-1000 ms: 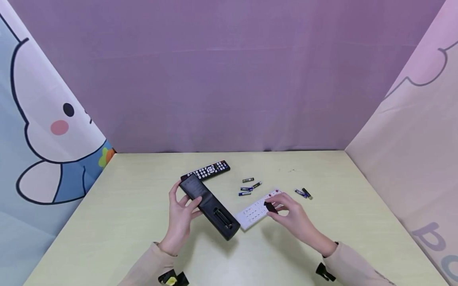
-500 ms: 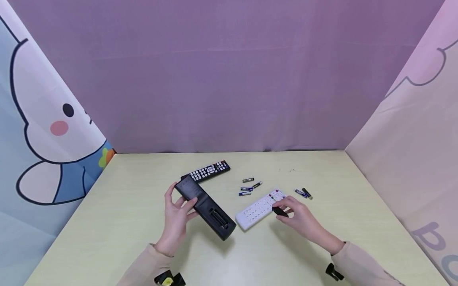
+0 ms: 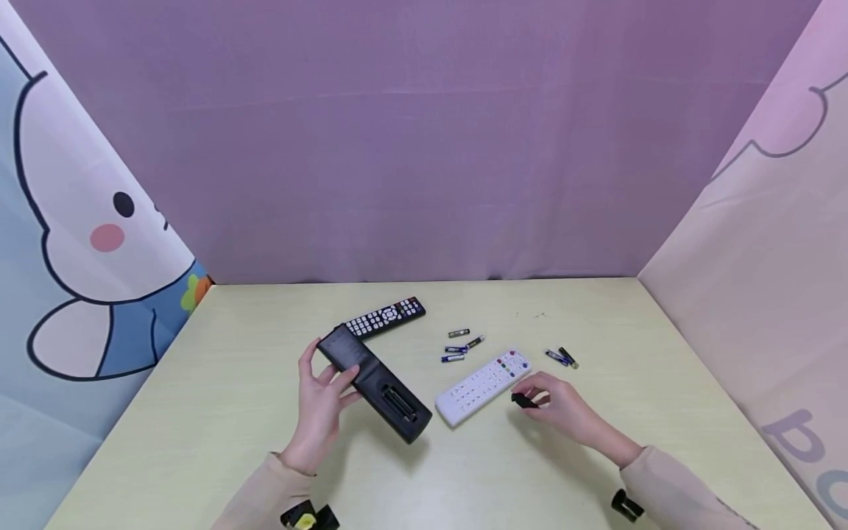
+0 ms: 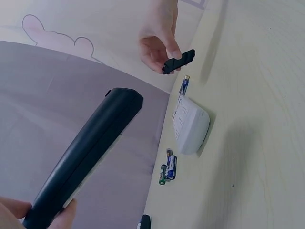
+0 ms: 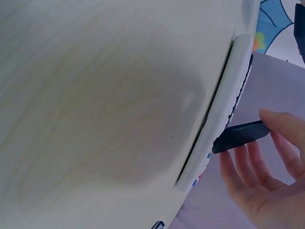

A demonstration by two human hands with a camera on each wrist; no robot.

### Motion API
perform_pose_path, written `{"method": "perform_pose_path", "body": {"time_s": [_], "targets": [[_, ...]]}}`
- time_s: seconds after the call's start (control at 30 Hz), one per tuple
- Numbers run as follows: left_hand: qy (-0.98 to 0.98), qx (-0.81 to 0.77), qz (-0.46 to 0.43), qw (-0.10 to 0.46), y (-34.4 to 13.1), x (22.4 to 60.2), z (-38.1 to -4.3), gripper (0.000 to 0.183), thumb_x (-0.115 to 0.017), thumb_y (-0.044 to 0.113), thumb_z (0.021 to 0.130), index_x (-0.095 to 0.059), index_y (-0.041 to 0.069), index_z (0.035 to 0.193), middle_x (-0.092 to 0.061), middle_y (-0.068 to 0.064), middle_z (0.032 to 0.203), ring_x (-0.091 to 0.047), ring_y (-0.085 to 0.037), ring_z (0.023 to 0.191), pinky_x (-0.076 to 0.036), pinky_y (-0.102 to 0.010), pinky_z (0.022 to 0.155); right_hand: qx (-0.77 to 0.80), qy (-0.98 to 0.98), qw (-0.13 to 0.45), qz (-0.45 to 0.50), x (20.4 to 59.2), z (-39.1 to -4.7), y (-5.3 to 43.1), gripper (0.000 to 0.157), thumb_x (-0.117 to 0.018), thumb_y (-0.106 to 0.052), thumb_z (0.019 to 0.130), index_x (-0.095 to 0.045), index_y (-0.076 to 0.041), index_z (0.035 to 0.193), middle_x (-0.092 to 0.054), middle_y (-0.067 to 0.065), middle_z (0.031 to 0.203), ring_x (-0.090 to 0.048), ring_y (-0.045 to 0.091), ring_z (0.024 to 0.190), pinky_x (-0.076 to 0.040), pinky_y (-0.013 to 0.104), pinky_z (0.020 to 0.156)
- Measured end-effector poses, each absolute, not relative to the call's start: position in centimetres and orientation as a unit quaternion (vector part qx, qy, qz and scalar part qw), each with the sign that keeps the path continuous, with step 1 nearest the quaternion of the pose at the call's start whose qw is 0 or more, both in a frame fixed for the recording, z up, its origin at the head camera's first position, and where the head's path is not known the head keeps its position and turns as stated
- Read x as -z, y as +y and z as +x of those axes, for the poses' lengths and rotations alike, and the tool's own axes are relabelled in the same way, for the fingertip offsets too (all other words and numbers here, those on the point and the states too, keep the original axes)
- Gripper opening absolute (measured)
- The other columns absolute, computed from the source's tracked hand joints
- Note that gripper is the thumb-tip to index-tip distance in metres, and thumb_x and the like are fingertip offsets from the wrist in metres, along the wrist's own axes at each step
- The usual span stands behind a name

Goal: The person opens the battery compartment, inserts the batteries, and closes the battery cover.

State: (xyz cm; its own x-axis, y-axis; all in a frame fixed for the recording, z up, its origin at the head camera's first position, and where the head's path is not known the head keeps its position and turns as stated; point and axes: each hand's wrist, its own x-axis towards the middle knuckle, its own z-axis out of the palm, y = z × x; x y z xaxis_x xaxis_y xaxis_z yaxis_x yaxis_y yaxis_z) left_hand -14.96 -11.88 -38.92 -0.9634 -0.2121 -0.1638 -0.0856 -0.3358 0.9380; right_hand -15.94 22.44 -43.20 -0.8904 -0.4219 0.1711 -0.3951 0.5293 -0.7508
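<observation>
My left hand [image 3: 320, 412] grips a black remote control [image 3: 374, 383] by its upper end, back side up. Its battery compartment [image 3: 400, 403] is uncovered near the lower end; in the left wrist view the remote [image 4: 86, 152] shows edge-on. Between thumb and fingers, my right hand [image 3: 563, 408] pinches a small black battery cover [image 3: 524, 400], also plain in the right wrist view as a dark cover [image 5: 242, 135]. Beneath and left of that hand a white remote control [image 3: 483, 387] lies buttons up on the table.
Another black remote [image 3: 386, 317] lies buttons up behind the held one. Several small batteries [image 3: 456, 349] are scattered behind the white remote, and a pair of batteries [image 3: 562, 358] lies to its right. A purple cloth wall [image 3: 424, 147] stands along the table's back edge.
My right hand has moved right and slightly down with the battery cover, uncovering more of the white remote. My left hand has shifted a little left with the black remote.
</observation>
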Motion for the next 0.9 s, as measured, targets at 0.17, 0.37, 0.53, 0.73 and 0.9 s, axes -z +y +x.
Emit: {"method": "perform_pose_path", "body": {"time_s": [0.17, 0.37, 0.53, 0.73, 0.9], "targets": [[-0.572, 0.809, 0.131, 0.04, -12.0, 38.9, -14.9, 0.077, -0.048, -0.012, 0.082, -0.009, 0.025, 0.138, -0.041, -0.028, 0.124, -0.062, -0.012, 0.077, -0.054, -0.033, 0.068, 0.432, 0.871, 0.055, -0.229, 43.3, -16.1, 22.7, 0.029, -0.066, 0.008, 0.069, -0.06, 0.003, 0.097, -0.059, 0.013, 0.092, -0.057, 0.027, 0.08, -0.053, 0.028, 0.067], [-0.573, 0.809, 0.13, 0.035, -12.1, 38.8, -14.8, 0.078, -0.048, -0.011, 0.082, -0.007, 0.024, 0.138, -0.04, -0.028, 0.125, -0.062, -0.011, 0.079, -0.054, -0.033, 0.07, 0.421, 0.874, 0.089, -0.227, 43.7, -16.3, 22.9, 0.029, -0.067, 0.007, 0.068, -0.06, 0.003, 0.097, -0.058, 0.011, 0.09, -0.056, 0.024, 0.078, -0.052, 0.022, 0.065], [-0.572, 0.809, 0.132, 0.034, -12.1, 38.8, -14.8, 0.078, -0.048, -0.011, 0.082, -0.007, 0.024, 0.138, -0.04, -0.028, 0.125, -0.062, -0.011, 0.078, -0.054, -0.034, 0.07, 0.396, 0.884, 0.101, -0.227, 44.0, -16.4, 23.0, 0.03, -0.069, 0.002, 0.068, -0.06, 0.001, 0.097, -0.058, 0.007, 0.088, -0.056, 0.022, 0.077, -0.051, 0.022, 0.064], [-0.57, 0.81, 0.134, 0.037, -12.1, 38.9, -14.7, 0.078, -0.048, -0.012, 0.082, -0.008, 0.024, 0.138, -0.04, -0.028, 0.125, -0.062, -0.011, 0.078, -0.054, -0.034, 0.07, 0.371, 0.892, 0.099, -0.239, 44.4, -16.5, 23.1, 0.029, -0.071, 0.0, 0.067, -0.061, -0.001, 0.094, -0.057, 0.006, 0.085, -0.055, 0.019, 0.075, -0.05, 0.022, 0.063], [-0.57, 0.809, 0.138, 0.039, -12.1, 39.0, -14.7, 0.078, -0.047, -0.013, 0.081, -0.008, 0.024, 0.138, -0.04, -0.029, 0.124, -0.062, -0.011, 0.077, -0.054, -0.033, 0.068, 0.354, 0.896, 0.101, -0.247, 44.7, -16.7, 23.3, 0.028, -0.071, 0.0, 0.066, -0.061, -0.001, 0.093, -0.056, 0.005, 0.084, -0.053, 0.017, 0.073, -0.048, 0.022, 0.062]]}}
